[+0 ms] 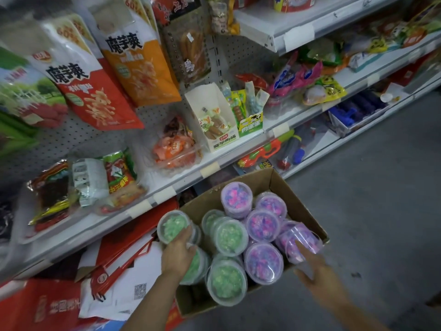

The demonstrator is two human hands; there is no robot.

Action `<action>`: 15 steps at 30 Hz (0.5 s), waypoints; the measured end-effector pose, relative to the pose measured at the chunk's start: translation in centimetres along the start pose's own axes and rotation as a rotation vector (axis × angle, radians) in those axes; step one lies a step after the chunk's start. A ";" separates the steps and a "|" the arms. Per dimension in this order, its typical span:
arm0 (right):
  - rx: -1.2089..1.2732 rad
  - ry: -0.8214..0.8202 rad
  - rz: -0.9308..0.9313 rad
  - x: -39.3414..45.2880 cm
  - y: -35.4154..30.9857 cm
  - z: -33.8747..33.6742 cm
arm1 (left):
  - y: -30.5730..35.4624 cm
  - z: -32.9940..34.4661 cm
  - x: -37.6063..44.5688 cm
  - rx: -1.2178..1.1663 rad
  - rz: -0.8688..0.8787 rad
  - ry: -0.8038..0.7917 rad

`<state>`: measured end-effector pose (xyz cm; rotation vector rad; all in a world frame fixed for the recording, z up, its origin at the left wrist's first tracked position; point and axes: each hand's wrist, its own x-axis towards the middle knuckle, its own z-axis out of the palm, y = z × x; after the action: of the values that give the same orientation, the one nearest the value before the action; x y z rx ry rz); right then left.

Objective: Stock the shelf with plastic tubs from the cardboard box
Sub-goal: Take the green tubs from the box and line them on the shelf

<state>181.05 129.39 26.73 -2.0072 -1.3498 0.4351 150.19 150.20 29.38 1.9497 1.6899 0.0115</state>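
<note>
An open cardboard box stands on the floor below the shelf, filled with several round clear plastic tubs. Green-filled tubs sit on its left side, purple and pink ones on its right. My left hand grips a green tub at the box's left edge, raised a little above the others. My right hand holds a tilted purple tub at the box's right rim, fingers under it.
The white shelf above the box carries snack packets and clear trays of sweets. Large snack bags hang on the pegboard. Red bags and papers lie to the box's left. Toys fill the lower shelf at right. Grey floor spreads to the right.
</note>
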 end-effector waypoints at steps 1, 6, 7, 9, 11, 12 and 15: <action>0.015 0.038 0.040 -1.3 -0.9 1.2 | -1.1 0.5 -0.2 -0.044 -0.077 0.011; 0.732 -0.451 0.237 -3.5 -4.4 8.1 | -5.7 2.0 -0.6 -0.291 -0.464 0.000; 0.908 -0.312 0.256 -4.0 -4.8 10.4 | -6.6 2.3 -0.4 -0.357 -0.540 -0.034; 0.956 -0.252 0.339 -5.0 -5.9 12.8 | -8.2 3.0 0.0 -0.491 -0.646 -0.106; 0.734 -0.424 0.783 -5.8 -7.6 14.8 | -9.5 3.5 0.2 -0.627 -0.704 -0.157; 0.622 -0.276 1.031 -6.1 -8.2 15.9 | -9.7 3.5 0.2 -0.689 -0.724 -0.162; 0.718 -0.127 1.258 -5.7 -9.4 18.3 | -10.2 3.6 0.7 -0.774 -0.753 -0.172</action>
<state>161.24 132.76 19.49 -1.9252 0.2334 1.3596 142.30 149.97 21.88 0.6918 1.8249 0.1809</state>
